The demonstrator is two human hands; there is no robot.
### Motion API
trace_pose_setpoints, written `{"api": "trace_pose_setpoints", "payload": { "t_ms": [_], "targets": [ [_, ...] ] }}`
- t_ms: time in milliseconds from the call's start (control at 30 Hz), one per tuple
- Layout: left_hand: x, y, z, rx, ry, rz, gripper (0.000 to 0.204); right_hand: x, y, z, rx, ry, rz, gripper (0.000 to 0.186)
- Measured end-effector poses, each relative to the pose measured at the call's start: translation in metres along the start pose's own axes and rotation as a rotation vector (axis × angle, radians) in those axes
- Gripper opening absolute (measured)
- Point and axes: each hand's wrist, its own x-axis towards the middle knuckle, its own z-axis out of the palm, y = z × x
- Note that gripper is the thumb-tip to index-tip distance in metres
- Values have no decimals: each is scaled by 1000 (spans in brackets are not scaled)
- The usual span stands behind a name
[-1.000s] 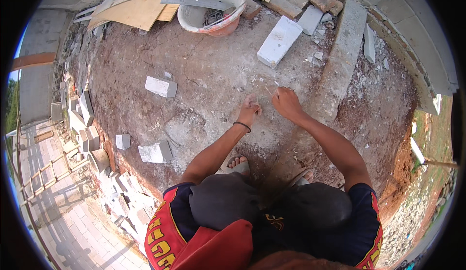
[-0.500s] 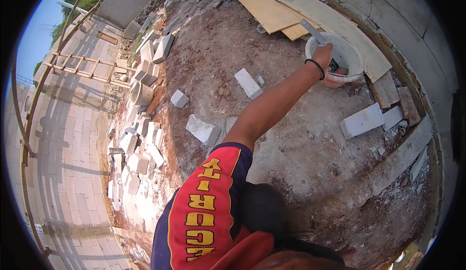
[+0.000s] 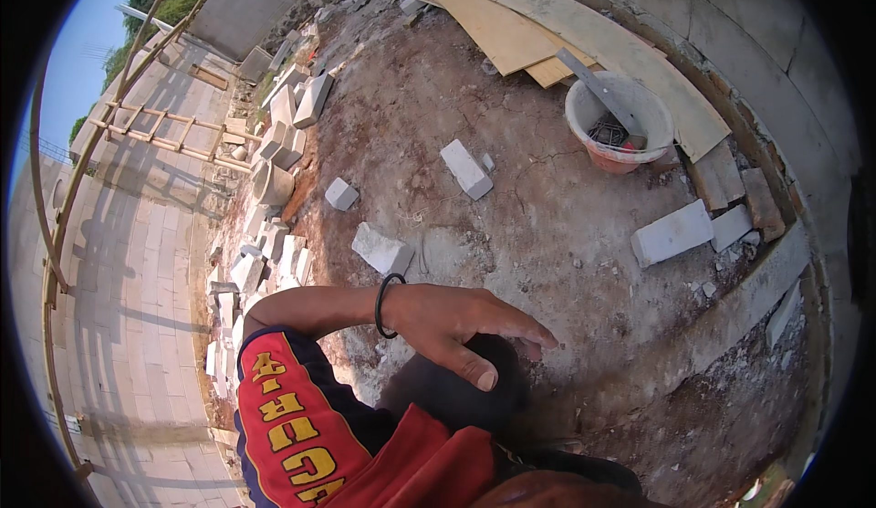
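My left hand (image 3: 461, 321) hangs over the ground near my body, palm down. Its fingers stretch to the right, the thumb stands apart, and nothing shows in its grasp. A black band circles the wrist. Behind it is a dark, blurred round shape (image 3: 456, 385) that I cannot make out. Further off to the right stands a whitish, mortar-stained bucket (image 3: 659, 111). Inside lie thin metal pieces that look like nails (image 3: 606, 132) and something red (image 3: 633, 143). A long flat metal blade (image 3: 589, 83) leans out over the bucket's rim. My right hand does not show.
White blocks (image 3: 465, 168) (image 3: 673, 232) lie scattered on the dirt floor. Curved plywood sheets (image 3: 511, 29) rest along the wall behind the bucket. Broken blocks (image 3: 251, 271) are heaped at the left, near a bamboo ladder (image 3: 178, 134) and a block wall (image 3: 128, 280).
My left hand has let go of the metal blade at the bucket and drawn back toward my body, with the elbow now bent. The blade stays leaning in the bucket.
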Motion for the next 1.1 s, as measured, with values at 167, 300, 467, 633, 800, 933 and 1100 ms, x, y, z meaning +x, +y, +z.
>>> {"api": "trace_pose_setpoints", "payload": {
  "t_ms": [167, 300, 467, 633, 800, 933, 1100],
  "targets": [
    [-25, 0, 36, 433, 324, 118, 58, -32, -15, -9, -35, -59, -73, 35],
    [-33, -9, 31, 501, 446, 44, 48, -76, -27, -21, -78, -117, -139, 35],
    [-27, -16, 18, 462, 427, -7, 45, -89, -41, -39, -132, -203, -222, 35],
    [-32, 0, 8, 348, 370, -225, 43, -99, -56, -79, -203, -292, -294, 35],
    [-79, 23, 5, 291, 329, -652, 40, -100, -71, -147, -297, -371, -384, 35],
    [-137, 40, 51, 250, 523, -969, 45, -101, -77, -209, -440, -460, -457, 36],
    [-217, 102, 107, 84, 531, -790, 63, -93, -88, -294, -641, -516, -563, 36]
  ]
}}
